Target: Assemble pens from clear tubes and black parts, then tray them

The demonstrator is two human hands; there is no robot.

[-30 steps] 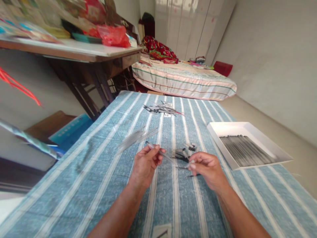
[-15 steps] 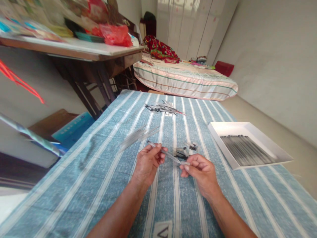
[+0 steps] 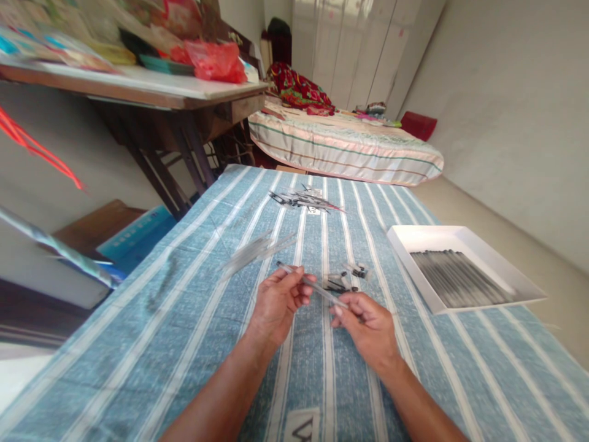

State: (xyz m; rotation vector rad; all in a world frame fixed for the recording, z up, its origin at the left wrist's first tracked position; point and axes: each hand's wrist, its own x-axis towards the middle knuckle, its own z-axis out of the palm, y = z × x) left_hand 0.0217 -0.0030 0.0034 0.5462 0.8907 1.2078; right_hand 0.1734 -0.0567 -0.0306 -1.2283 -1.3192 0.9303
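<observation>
My left hand [image 3: 278, 301] is closed around the middle of a slim, clear pen [image 3: 292, 270] with a dark tip at its far left end. The pen slants down to the right across the space between my hands. My right hand [image 3: 368, 325] pinches a small clear pen cap [image 3: 341, 303] at the pen's lower right end; the fingers cover most of it. Just beyond the hands, small clear and black pen parts [image 3: 338, 282] lie on the striped cloth [image 3: 207, 344], with a second little heap [image 3: 356, 270] beside them.
Clear tubes [image 3: 253, 252] lie to the left, blurred. Farther back is a pile of thin black and clear refills [image 3: 301, 199], one with red. A white box [image 3: 427, 294] on the right holds a row of dark pens [image 3: 455, 279]. A cluttered desk [image 3: 184, 98] stands left, a bed [image 3: 340, 147] behind.
My right hand has shifted slightly left, bringing the clear cap onto the pen's end in line with it. The left hand has barely moved.
</observation>
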